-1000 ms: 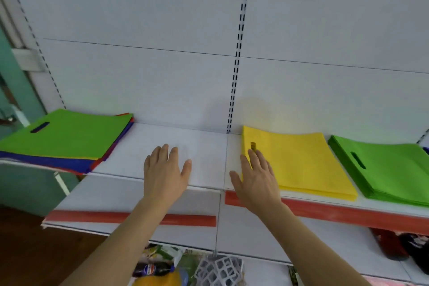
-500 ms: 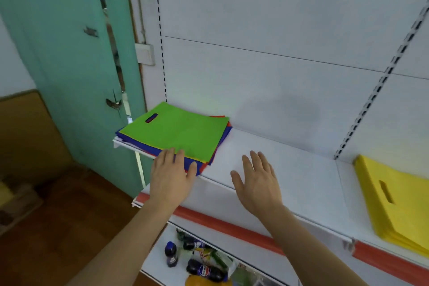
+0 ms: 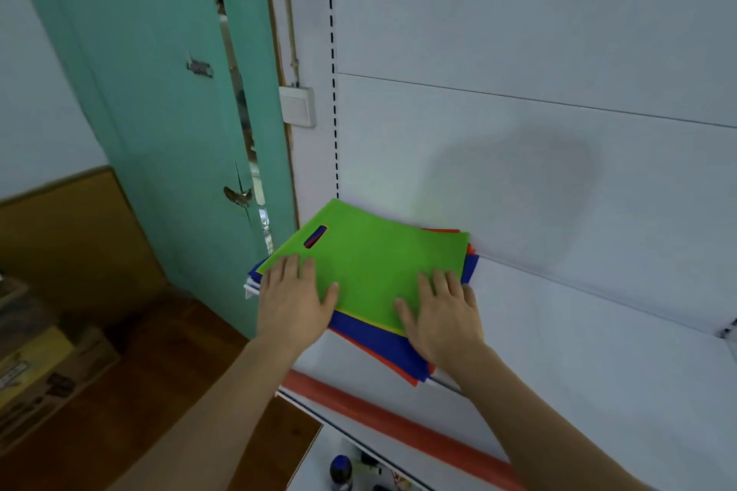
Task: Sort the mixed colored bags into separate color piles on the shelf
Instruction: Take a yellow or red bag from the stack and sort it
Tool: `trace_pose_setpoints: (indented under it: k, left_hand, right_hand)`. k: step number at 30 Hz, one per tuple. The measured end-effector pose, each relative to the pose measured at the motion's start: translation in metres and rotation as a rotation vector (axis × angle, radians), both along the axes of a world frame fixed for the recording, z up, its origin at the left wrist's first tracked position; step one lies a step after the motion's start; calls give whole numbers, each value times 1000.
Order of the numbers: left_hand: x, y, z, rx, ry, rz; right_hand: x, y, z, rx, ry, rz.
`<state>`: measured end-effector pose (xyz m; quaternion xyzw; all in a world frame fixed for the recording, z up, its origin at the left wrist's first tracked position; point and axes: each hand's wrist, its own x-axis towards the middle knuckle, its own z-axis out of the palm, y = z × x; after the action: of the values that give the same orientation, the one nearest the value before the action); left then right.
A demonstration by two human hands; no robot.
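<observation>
Now pressing flat on the green bag (image 3: 371, 263) atop the mixed pile (image 3: 383, 339) instead of hovering: left hand (image 3: 293, 301) and right hand (image 3: 440, 315), fingers straight, gripping nothing, ready to lift.

It looked like a small shop: white metal display shelving (image 3: 578, 355) with a slotted black-holed upright (image 3: 333, 92) and a red price strip (image 3: 383, 417) along its front edge. Flat coloured non-woven bags (image 3: 375, 271) lay stacked as stock, dark-capped drink bottles (image 3: 341, 470) stood below, beside a teal wooden door (image 3: 167, 92).
</observation>
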<state>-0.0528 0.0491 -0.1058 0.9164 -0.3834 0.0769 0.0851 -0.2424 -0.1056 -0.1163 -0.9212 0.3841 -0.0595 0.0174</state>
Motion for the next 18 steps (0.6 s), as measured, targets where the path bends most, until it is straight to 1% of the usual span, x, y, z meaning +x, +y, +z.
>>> trace_pose_setpoints:
  k: [4,10,12,16,18]
  left_hand:
    - [31,-9,-5,43,-21,-43]
    - [44,-15,-17,113,-81,-217]
    - [41,-17,-18,119,-106,-244]
    - [37,-19,-17,125,-135,-345]
    - [37,-20,-18,102,-128,-378]
  right_hand:
    - [4,-4,-5,18,29,-45]
    - [-3,17,2,-9,30,-193]
    - [-5,26,4,2,8,-305]
    - [-17,42,9,68,-109,-612]
    - [-19,42,16,125,-157,-677]
